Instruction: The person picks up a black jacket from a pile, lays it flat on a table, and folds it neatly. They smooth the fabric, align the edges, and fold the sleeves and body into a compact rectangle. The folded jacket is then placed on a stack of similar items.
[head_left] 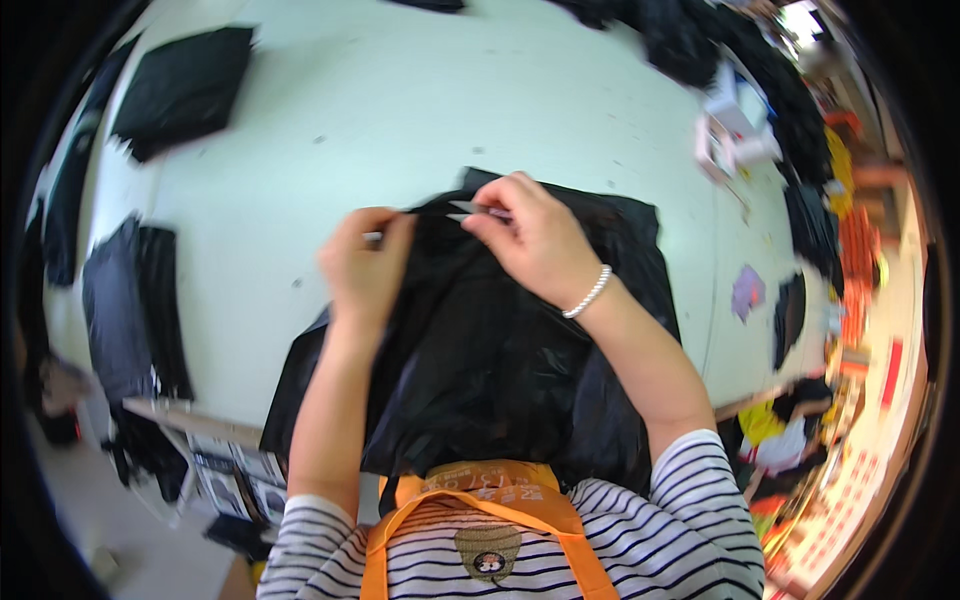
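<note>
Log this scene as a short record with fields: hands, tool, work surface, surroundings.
left hand: pinches the edge of the black garment
right hand: holds small snips at that edge
wrist: pearl bracelet, right
surface: pale green table
surroundings: folded black piece far left, more black fabric at the table's edges

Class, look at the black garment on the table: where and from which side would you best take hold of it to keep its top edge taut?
Pinch the black garment along its raised far edge, from above, where the left hand and right hand already grip it; that edge is lifted, free, and thin enough to pinch.
</note>
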